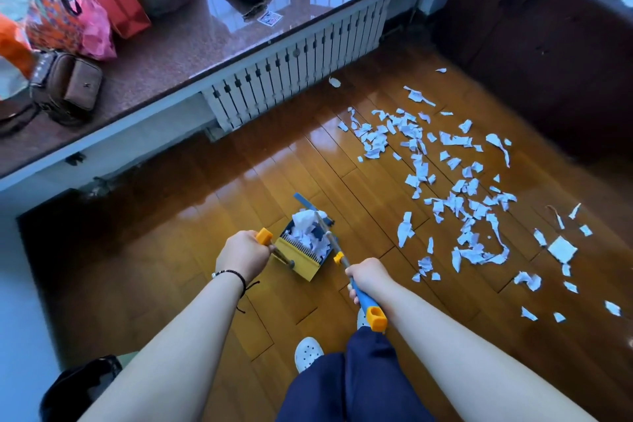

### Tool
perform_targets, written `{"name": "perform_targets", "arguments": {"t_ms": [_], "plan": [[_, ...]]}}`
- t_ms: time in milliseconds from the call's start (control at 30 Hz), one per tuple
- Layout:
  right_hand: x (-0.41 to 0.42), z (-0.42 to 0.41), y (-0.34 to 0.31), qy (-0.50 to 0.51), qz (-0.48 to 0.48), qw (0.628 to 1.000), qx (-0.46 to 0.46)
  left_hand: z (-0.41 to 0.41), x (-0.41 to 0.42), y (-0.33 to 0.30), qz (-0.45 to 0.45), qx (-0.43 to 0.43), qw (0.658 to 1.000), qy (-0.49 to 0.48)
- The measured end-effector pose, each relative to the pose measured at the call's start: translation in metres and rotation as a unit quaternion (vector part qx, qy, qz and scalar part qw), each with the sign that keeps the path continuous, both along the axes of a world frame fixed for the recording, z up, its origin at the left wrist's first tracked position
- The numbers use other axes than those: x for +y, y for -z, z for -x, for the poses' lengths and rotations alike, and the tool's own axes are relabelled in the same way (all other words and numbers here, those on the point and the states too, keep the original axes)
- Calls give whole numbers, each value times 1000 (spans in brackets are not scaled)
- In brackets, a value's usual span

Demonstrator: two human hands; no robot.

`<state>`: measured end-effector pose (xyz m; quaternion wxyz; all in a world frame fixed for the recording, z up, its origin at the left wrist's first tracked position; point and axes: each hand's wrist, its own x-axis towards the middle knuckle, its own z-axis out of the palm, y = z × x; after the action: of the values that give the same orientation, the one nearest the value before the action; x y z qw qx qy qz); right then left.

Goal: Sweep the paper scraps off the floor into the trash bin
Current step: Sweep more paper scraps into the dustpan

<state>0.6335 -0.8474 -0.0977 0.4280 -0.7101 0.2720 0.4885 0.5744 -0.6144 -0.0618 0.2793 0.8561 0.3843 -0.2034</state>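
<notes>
The scraps (455, 181) lie strewn over the wooden floor (212, 202) from about one to four o'clock of the dustpan (303, 247), most of them well apart from it; a smaller heap is already gathered inside the pan, which stands just ahead of the person's feet. The pan's handle is grasped by the left hand (244, 255), the fingers curled round it just below its yellow cap. The broom (346, 267) is grasped by the right hand (368, 279), the fingers clenched round the blue grip, and its shaft runs forward to the pan, where the head is hidden among the paper. No trash bin can be made out, so the load is judged to be still awaiting emptying. For the step in hand, the pan is best kept tilted back so the heap is not spilled, or emptied before more is taken on. The broom should then be carried out to the far edge of the scatter at two o'clock and drawn back in short, low strokes, so that light paper is not flicked aside on the glossy boards. Strays near the radiator (294, 65) at twelve o'clock should be pulled in first. No brand, label or writing can be read anywhere; a small printed card on the ledge (178, 55) is too blurred to tell.
</notes>
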Motion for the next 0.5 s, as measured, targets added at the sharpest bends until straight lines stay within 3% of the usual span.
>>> {"name": "perform_targets", "arguments": {"t_ms": [233,500], "plan": [[10,1,12,29,21,999,-20,17,15,-6,-6,5,1000,21],[29,40,40,86,36,995,43,42,18,4,-22,14,999,47]]}}
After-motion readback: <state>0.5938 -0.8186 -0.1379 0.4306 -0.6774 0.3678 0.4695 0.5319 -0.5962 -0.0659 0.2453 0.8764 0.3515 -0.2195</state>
